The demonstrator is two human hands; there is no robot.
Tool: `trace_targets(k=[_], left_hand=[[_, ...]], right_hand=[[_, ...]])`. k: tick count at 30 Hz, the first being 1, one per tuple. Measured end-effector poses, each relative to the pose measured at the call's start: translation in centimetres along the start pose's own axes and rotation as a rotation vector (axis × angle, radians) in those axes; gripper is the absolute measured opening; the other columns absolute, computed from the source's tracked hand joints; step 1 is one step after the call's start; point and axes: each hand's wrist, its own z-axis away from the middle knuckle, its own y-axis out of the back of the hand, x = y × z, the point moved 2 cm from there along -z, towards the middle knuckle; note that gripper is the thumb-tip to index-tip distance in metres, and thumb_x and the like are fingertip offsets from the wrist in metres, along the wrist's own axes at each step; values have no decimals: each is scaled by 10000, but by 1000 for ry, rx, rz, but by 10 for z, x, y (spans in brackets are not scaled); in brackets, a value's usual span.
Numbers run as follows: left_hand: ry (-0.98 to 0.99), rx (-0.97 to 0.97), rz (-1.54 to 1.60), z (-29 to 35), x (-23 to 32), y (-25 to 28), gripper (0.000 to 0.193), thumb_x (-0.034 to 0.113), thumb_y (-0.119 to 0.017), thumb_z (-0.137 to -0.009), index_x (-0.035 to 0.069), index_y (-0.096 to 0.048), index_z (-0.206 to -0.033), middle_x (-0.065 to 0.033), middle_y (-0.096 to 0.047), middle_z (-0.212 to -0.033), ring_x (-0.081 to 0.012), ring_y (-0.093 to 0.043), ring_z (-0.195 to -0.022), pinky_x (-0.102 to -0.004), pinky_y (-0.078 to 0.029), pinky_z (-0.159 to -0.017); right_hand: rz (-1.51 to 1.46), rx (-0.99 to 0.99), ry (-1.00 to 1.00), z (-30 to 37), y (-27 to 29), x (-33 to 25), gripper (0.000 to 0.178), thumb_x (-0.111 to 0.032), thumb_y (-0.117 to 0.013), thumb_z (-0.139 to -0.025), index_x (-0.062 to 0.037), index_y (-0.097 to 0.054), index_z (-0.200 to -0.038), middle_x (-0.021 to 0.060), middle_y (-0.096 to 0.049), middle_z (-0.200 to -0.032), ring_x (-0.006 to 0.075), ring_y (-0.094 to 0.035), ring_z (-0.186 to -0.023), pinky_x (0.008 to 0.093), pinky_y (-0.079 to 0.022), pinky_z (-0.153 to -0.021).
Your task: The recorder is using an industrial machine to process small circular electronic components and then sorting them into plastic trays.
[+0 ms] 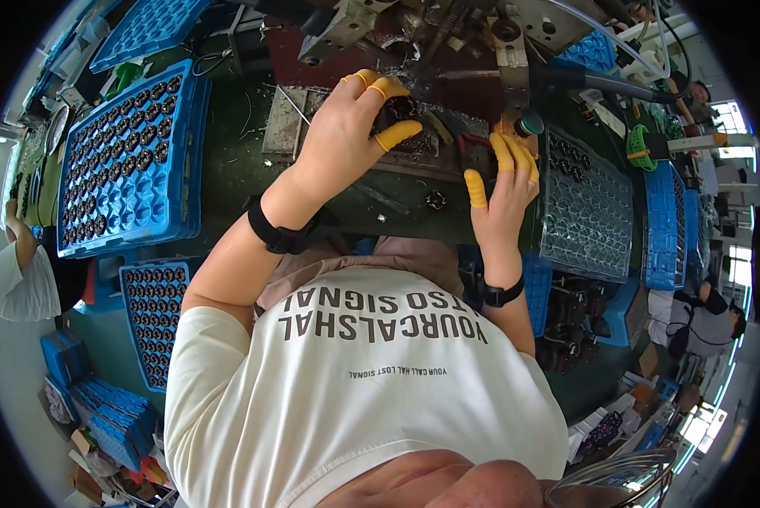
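Yellow finger cots cover several fingertips of both hands. My left hand (338,140) is closed, thumb and forefinger around a small round dark part (401,107) at the foot of the metal machine (414,51). My right hand (502,190) is open, its fingers stretched out and thumb apart, just below a green-topped round knob (529,124); whether a fingertip touches it I cannot tell. Between the hands lies a tool with a red handle (465,151), partly hidden. One more round dark part (435,200) lies loose on the green bench (329,218), close to its front edge.
A blue tray (195,161) with rows of dark round parts stands at left, another blue tray (156,386) below it. A clear tray (590,222), partly filled, lies at right. Metal shavings litter the machine bed. Other people (24,279) sit at both sides.
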Motion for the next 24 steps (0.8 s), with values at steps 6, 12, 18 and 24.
trace_targets(k=[6, 12, 18, 24], left_hand=[[51, 27, 93, 8, -4, 0, 533, 287, -781, -745, 9, -557, -1141, -152, -580, -1026, -345, -568, -932, -400, -489, -793], [-33, 161, -158, 35, -4, 44, 591, 227, -770, -761, 12, -509, -1245, -160, -559, -1152, -374, -497, -1116, -445, -407, -958], [97, 309, -319, 73, -12, 112, 418, 122, -744, -773, 28, -607, -1156, -127, -597, -1183, -347, -516, -1168, -415, -392, -997], [237, 514, -550, 113, -54, 176, 355, 132, -736, -822, 74, -625, -1153, -111, -604, -1216, -298, -541, -1170, -382, -424, -986]], right_hand=[[343, -302, 13, -9, -7, 6, 546, -396, -697, -803, -36, -594, -1201, 135, -517, -1150, 318, -475, -1090, 489, -336, -937], [273, -303, 114, -28, 1, 7, 502, -342, -723, -787, -24, -624, -1162, 144, -557, -1021, 326, -519, -997, 448, -403, -846], [166, -192, 84, -37, 11, 9, 300, -215, -642, -865, -24, -613, -1094, 161, -572, -1015, 349, -550, -927, 431, -440, -810], [-626, -253, -354, -25, 34, -26, 223, -95, -615, -923, 46, -540, -1079, 138, -623, -973, 153, -624, -802, 254, -489, -681]])
